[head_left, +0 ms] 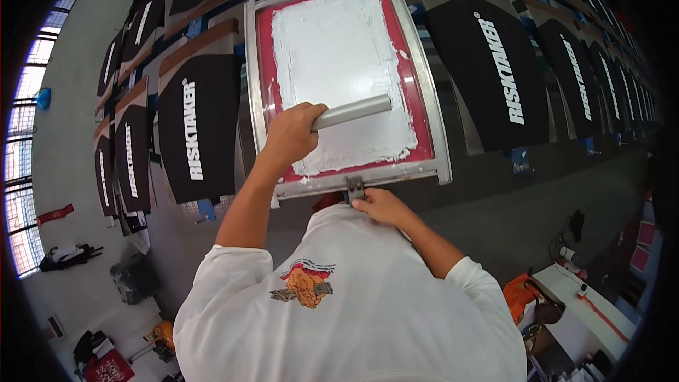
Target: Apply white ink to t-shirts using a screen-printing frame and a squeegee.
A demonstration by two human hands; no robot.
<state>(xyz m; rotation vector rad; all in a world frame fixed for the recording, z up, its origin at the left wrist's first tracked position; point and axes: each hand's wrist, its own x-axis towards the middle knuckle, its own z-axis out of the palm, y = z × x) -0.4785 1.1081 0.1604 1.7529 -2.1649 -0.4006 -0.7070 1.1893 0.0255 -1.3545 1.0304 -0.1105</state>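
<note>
A metal-framed printing screen (438, 134) with a red mesh border lies in front of me, its middle covered in white ink (339, 56). My left hand (290, 134) grips a grey squeegee handle (353, 111) that lies across the lower part of the inked area. My right hand (382, 205) holds the near edge of the frame beside a small metal clamp (353, 187). A white shirt with an orange chest graphic (304, 284) covers my torso below.
Black garments with white lettering lie on a row of pallets, one to the left (194, 127) and one to the right (495, 71), with more along both sides. Bags (67, 256) sit on the floor at left. A white table (587, 304) stands at lower right.
</note>
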